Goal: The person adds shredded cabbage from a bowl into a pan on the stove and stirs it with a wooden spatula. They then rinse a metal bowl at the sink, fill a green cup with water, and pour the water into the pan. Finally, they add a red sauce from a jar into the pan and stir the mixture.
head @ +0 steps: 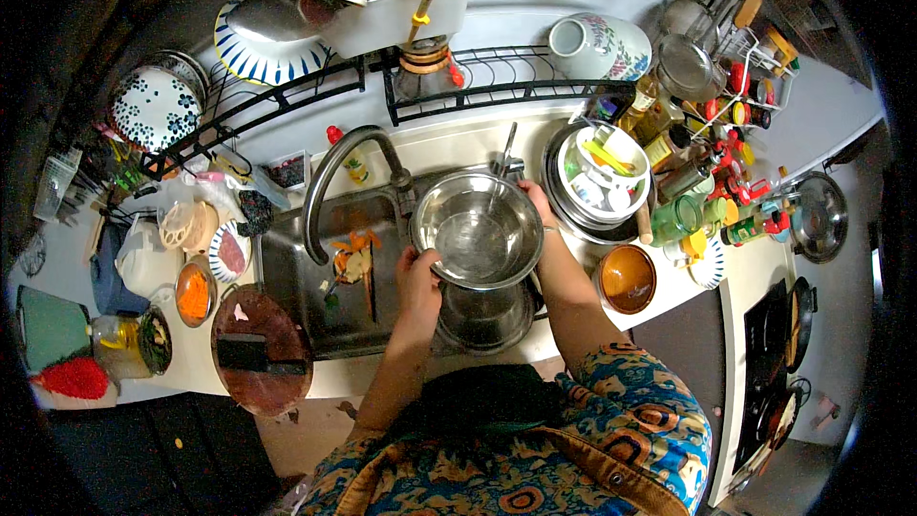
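A shiny stainless-steel bowl [478, 233] is held by its rim between my two hands. My left hand [419, 283] grips the lower left side, thumb on the rim. My right hand [537, 202] is at the upper right side, partly hidden by the bowl. Below the held bowl, another metal vessel [483, 322] shows at the right part of the steel sink [294, 301]. To the left, orange and pale peelings [354, 261] lie around the drain, under the curved faucet [315, 193].
Left of the sink are a round chopping board [236, 387] with a cleaver [243, 353] and a bowl of shredded orange food [193, 294]. At right stand stacked bowls [562, 211], a brown bowl [627, 279] and several jars. A black rack [501, 91] spans the wall.
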### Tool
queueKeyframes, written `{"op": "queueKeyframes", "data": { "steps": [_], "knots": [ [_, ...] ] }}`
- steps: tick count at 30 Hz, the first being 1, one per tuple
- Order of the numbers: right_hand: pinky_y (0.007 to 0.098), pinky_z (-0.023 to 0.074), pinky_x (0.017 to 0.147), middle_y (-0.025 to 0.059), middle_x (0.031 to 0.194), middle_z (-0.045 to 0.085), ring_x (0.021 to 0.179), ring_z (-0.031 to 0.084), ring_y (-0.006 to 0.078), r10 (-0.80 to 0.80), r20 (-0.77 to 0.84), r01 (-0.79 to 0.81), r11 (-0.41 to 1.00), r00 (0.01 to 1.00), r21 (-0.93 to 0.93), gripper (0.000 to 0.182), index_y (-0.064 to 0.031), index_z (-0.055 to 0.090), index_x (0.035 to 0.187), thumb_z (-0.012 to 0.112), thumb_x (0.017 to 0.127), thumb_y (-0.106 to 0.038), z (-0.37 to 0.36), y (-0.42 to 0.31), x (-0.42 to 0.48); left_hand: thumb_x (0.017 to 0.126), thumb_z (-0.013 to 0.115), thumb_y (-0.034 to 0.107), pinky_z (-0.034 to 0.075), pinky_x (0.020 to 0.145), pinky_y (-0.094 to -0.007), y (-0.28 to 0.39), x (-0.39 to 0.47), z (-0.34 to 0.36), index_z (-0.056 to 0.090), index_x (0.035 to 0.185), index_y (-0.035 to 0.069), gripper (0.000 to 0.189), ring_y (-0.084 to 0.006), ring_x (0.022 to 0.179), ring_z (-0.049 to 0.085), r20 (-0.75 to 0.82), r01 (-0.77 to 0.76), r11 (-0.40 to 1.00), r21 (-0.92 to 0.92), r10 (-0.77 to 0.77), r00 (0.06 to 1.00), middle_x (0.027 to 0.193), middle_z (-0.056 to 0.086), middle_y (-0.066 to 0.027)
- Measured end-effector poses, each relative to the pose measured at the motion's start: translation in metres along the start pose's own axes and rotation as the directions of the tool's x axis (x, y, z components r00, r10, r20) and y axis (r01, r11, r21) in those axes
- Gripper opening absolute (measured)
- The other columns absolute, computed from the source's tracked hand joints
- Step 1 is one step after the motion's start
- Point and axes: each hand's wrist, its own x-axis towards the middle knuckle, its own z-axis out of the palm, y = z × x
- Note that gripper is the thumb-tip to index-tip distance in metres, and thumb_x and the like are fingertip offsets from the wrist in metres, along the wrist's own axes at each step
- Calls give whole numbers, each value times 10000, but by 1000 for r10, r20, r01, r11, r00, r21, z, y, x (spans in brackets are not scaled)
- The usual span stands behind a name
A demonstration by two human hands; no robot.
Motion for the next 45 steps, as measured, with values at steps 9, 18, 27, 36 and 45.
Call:
{"op": "queueKeyframes", "data": {
  "steps": [9, 18, 27, 36, 45],
  "knots": [
    [266, 337, 469, -1, 657, 432, 550, 423, 118, -222, -103, 224, 975, 970, 8, 330, -67, 466, 1080, 489, 750, -69, 77, -32, -27, 731, 587, -2, 317, 467, -228, -25, 21, -37, 524, 914, 75, 207, -94, 545, 433, 105, -347, 883, 316, 331, 938, 800, 541, -19],
    [245, 464, 621, 35, 871, 629, 734, 580, 116, -126, -69, 88, 912, 990, -400, 200, -68, 613, 1041, 528, 881, -152, 106, -17, -223, 753, 543, -17, 325, 409, -248, 6, 14, -18, 494, 1006, 58, 269, -112, 535, 461, -115, -48, 997, -57, 41, 993, 795, 514, -6],
    [486, 374, 949, 191, 1065, 596, 1002, 557, 354, -996, -85, -192, 86, -16, -977, 944, 40, 383, 1264, 864, 543, -336, -119, -197, -322, 690, 557, -17, 382, 754, -298, 3, 1, -4, 440, 916, 67, 268, -191, 786, 472, -64, -32, 998, -60, 28, 998, 891, 467, -38],
    [611, 119, 1055, 234, 1109, 604, 1095, 546, 381, -931, -307, -409, 206, 198, -889, 1024, 64, 431, 1212, 786, 516, -599, -92, -226, -292, 696, 527, -34, 409, 784, -376, -8, 12, -32, 435, 1159, 43, 478, -217, 884, 498, 1, -3, 999, -50, 3, 1000, 961, 483, -70],
    [379, 448, 907, 217, 1118, 551, 1029, 554, 335, -996, -90, 26, 90, -12, -996, 900, 26, 414, 1205, 873, 510, -316, -66, -210, -328, 703, 506, -40, 405, 713, -409, -4, -2, -29, 393, 1277, 59, 593, -243, 885, 526, -20, 12, 997, -74, -14, 1000, 959, 503, -66]
  ]
}}
